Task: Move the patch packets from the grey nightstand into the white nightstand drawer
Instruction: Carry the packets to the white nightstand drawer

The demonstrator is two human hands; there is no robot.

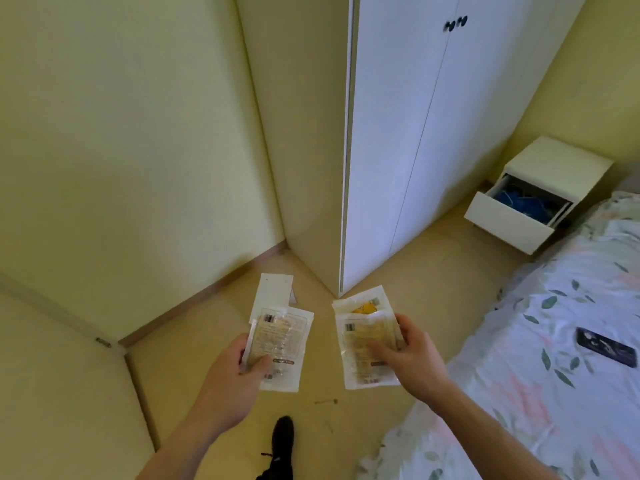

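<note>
The left hand [239,367], low and left of centre in the frame, grasps a small stack of packets [280,336]: the thumb lies across the front of the top clear packet and the fingers are curled behind. One white packet of that stack sticks out above the others toward the wardrobe. The right hand [412,355], low and right of centre, grasps a second stack [363,336] the same way, thumb on the front, fingers wrapped round the right edge. A packet with something yellow inside shows at the top of this stack. The two stacks are held side by side, apart, over the floor [381,278].

Below the hands, at the bottom edge, a black shoe [282,441] stands on the floor.

Above the hands stands a white wardrobe [415,133] with two dark knobs near the top of the frame. To its right, at mid-right of the frame, sits the white nightstand [561,161] against the wall. Its drawer [512,220] is pulled out, with blue things inside. The packets are well apart from it.

A bed [536,341] with a floral cover fills the lower right. A dark phone [606,346] lies on it.
</note>
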